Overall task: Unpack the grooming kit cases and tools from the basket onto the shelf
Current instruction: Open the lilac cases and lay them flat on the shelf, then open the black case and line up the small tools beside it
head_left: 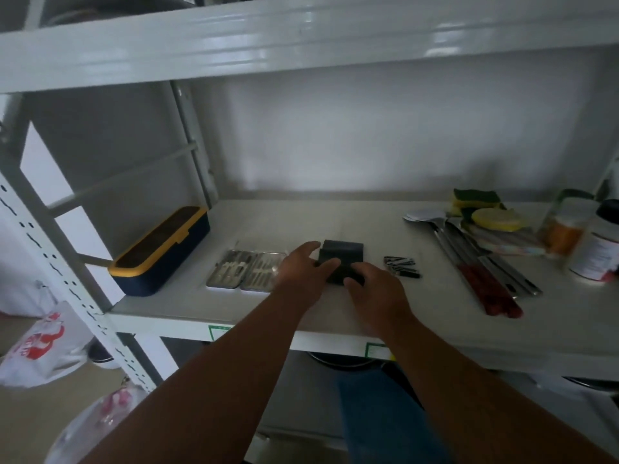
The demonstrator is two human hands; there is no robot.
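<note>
Now, head view only: both your hands are on the dark case point(343, 259), which sits on the shelf point(335, 222) near the middle of its front edge. Left hand point(301, 267) fingers curl over the case's left side; right hand point(371, 289) fingers pinch its front-right corner. So both grasp the case, neither released. The open metal kit point(244, 271) lies just beside it on the left, tools strapped inside. Loose black tools point(402, 265) lie near on the right. Blue-and-yellow box point(160, 251) is at the shelf's left edge; spoons and knives point(469, 262) toward the right edge. Basket not visible.

Step, as I judge: setting down or opening this case. Next calls for steadying with your left, then letting go cleanly without nudging the metal kit.
</note>
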